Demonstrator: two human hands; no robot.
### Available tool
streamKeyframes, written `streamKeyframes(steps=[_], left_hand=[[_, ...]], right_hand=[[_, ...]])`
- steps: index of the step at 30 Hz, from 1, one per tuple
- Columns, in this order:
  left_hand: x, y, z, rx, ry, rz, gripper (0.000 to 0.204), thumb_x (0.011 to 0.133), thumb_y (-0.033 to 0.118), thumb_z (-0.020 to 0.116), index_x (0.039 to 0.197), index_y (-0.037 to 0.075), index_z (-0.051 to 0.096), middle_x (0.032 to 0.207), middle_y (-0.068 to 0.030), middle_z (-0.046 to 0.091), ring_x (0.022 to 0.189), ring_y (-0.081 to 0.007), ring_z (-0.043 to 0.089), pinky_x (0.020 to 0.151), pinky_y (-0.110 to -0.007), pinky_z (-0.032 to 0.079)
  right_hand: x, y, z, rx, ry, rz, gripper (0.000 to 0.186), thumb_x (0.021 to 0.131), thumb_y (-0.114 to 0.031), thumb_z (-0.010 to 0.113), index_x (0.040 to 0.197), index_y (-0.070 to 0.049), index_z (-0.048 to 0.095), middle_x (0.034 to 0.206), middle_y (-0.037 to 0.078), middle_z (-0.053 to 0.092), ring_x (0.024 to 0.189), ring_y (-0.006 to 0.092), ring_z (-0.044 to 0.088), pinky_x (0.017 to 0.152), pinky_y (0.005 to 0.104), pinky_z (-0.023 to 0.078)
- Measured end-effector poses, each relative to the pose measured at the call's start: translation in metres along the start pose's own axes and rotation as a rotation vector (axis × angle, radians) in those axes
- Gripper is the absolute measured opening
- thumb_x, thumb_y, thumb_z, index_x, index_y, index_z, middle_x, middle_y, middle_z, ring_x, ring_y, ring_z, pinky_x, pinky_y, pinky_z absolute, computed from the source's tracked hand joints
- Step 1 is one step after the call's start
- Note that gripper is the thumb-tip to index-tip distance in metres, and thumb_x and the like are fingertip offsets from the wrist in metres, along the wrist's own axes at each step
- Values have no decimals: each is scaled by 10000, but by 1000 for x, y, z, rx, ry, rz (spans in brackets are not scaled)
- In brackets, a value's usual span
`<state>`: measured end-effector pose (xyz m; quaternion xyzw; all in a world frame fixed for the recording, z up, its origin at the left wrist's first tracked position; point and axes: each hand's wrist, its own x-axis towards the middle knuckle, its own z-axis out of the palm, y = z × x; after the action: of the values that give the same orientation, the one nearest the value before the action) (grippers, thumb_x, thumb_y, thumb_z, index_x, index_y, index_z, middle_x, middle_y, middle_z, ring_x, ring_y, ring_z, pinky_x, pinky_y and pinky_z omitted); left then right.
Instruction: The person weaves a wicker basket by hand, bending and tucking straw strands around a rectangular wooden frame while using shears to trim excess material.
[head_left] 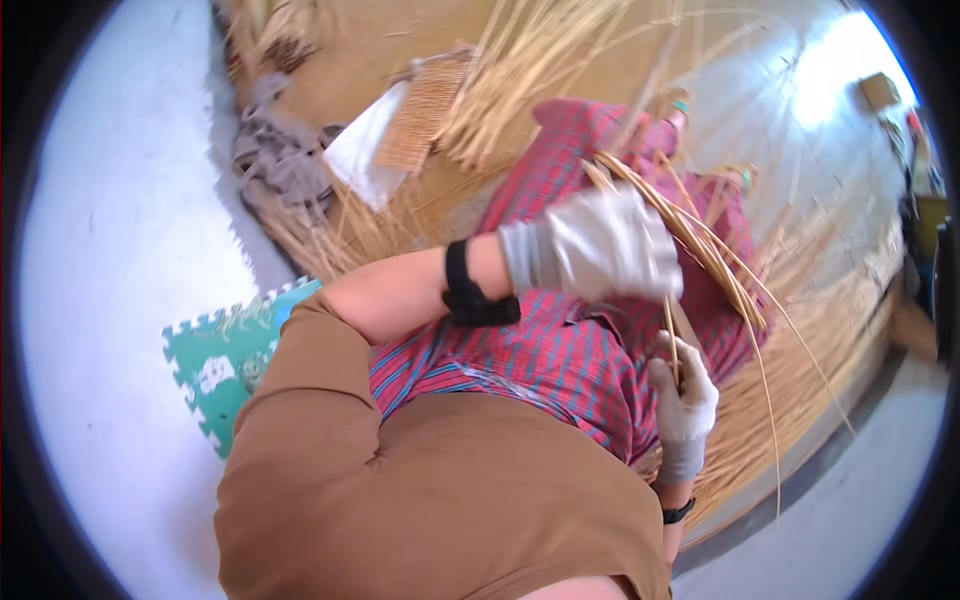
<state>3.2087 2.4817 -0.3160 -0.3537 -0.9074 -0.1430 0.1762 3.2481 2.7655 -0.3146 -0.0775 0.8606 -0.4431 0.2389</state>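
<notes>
My left hand [605, 245], in a pale grey glove with a black band at the wrist, reaches across above my lap, blurred, its fingers too smeared to read. Lower right, my right hand [680, 395], also gloved, grips thin cane strips [670, 340] that run upward under the left hand. A curved bundle of pale canes [725, 270] lies over my red checked lower garment [520, 350], beside and partly behind my left hand, with a few loose strands trailing down to the right.
Long loose canes [500, 60] and a woven piece [420, 110] on a white sheet [360, 150] lie ahead. Grey cloth [280, 150] is at left, above a green foam mat [200, 380]. More canes [780, 420] spread along my right. A small box [878, 92] stands far right.
</notes>
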Motion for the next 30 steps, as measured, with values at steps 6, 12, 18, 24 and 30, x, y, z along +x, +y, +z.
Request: streamKeyframes(steps=[6,12,18,24,30], left_hand=[[-263,-128,-7,-209,973,-1265,203,991,5,558,1164,83,630,842,-36,638,686,-162,620,598,-311,536],[-583,-37,113,-315,1513,-2291,223,1030,321,559,1067,127,662,834,-78,637,689,-246,612,554,-405,491],[-595,84,195,-496,1099,-2350,284,1013,204,577,1258,83,654,983,-173,721,841,-293,684,741,-405,529],[-455,21,123,-185,-6,-1831,300,986,213,663,1279,152,645,1139,-205,681,1078,-381,670,936,-451,524],[-378,-34,86,-154,-204,-1417,216,933,133,700,1147,117,670,1097,-146,676,1092,-373,653,945,-428,534]], right_hand=[[22,-9,-6,-721,577,-519,459,959,-109,727,1394,-2,629,1332,175,657,1313,323,582,1071,445,497],[27,-5,-14,-565,673,-525,348,1005,-68,662,1345,4,655,1407,181,568,1282,309,590,990,380,545],[25,6,-7,-558,328,-487,253,963,17,654,1206,11,726,1184,174,703,1052,285,689,853,361,568],[48,-17,18,-535,-57,-439,210,950,6,666,1145,-11,743,1037,136,748,926,266,715,832,342,561],[52,-14,30,-573,-157,-364,205,941,-21,696,1134,-53,760,1000,129,760,885,290,716,782,375,564]])
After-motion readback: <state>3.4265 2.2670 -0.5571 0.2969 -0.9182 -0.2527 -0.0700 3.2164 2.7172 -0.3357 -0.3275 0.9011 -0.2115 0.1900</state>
